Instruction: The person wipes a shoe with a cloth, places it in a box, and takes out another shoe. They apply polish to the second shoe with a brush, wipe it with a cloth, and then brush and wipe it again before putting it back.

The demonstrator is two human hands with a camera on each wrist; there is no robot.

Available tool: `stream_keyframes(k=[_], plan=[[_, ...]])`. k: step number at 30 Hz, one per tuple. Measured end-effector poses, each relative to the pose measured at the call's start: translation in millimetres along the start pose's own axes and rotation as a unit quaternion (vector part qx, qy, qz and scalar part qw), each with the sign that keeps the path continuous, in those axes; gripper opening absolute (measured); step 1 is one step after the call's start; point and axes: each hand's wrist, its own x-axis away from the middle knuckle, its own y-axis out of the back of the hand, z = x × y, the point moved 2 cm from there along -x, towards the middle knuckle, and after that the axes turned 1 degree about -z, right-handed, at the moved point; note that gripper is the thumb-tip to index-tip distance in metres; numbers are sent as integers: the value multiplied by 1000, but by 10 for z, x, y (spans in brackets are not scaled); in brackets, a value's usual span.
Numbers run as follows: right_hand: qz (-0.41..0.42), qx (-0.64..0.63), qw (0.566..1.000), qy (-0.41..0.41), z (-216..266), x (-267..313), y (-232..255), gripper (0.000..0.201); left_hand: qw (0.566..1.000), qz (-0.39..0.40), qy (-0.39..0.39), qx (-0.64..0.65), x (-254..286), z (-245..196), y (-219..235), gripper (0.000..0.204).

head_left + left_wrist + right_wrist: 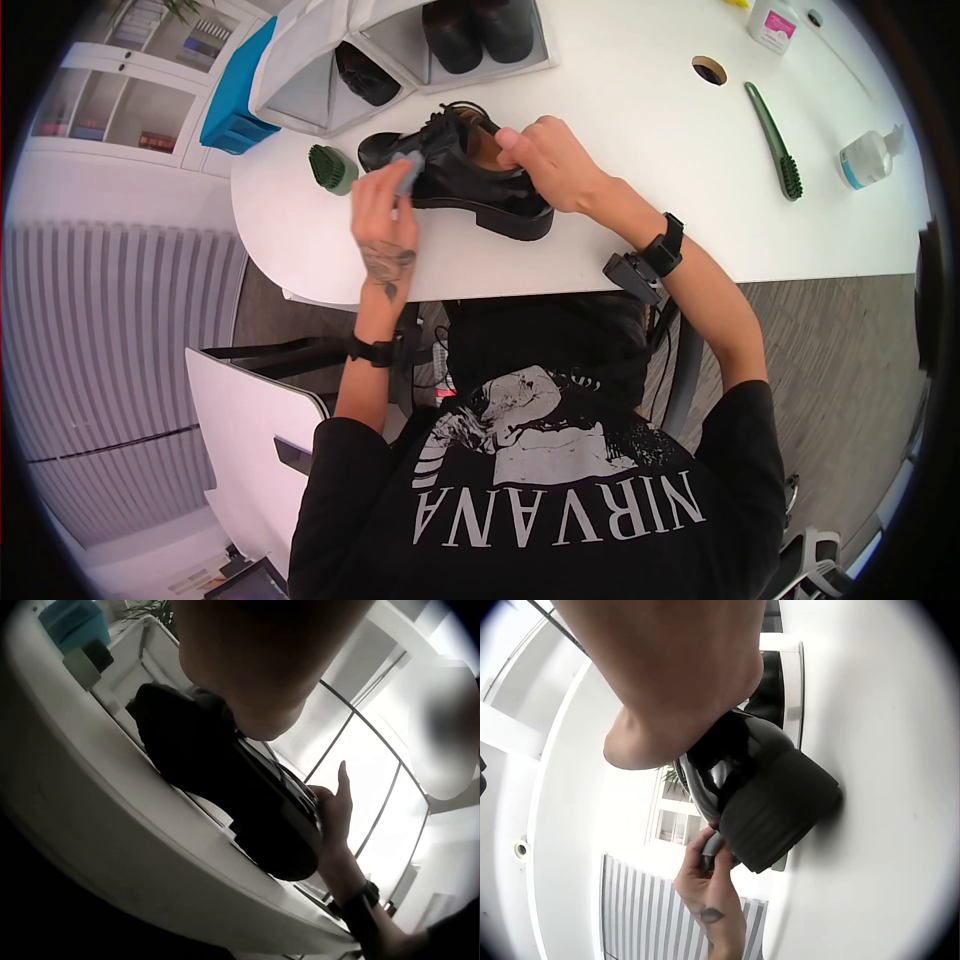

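Observation:
A glossy black lace-up shoe (pixel 465 170) with a chunky sole and tan lining lies on the white table, toe to the left. My right hand (pixel 562 170) grips it at the heel end, thumb by the opening; the other fingers are mostly hidden in the head view. Between the fingers and thumb of my left hand (pixel 383 215) is a small grey cloth (pixel 408 174), held against the front part of the shoe. The right wrist view shows the same pinch on the cloth (pixel 712 844) beside the shoe's heel (pixel 780 810).
Left of the toe stands a green brush (pixel 333 170), bristles up. Behind are white storage boxes (pixel 300 95) with black shoes inside, and a blue bin (pixel 238 95). To the right lie a long green brush (pixel 773 140), a clear bottle (pixel 866 160) and a pink-labelled bottle (pixel 773 25).

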Motion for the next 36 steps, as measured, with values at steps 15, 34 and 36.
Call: stream_keyframes(k=[15, 34, 36], plan=[[-7, 24, 1000, 11, 18, -6, 55, 58, 994, -4, -51, 101, -155, -800, -127, 47], [-14, 61, 995, 76, -57, 4, 8, 44, 993, 8, -41, 110, -287, -769, -135, 42], [-34, 60, 993, 99, -67, 45, -43, 42, 997, 8, -7, 77, -305, -585, -163, 46]])
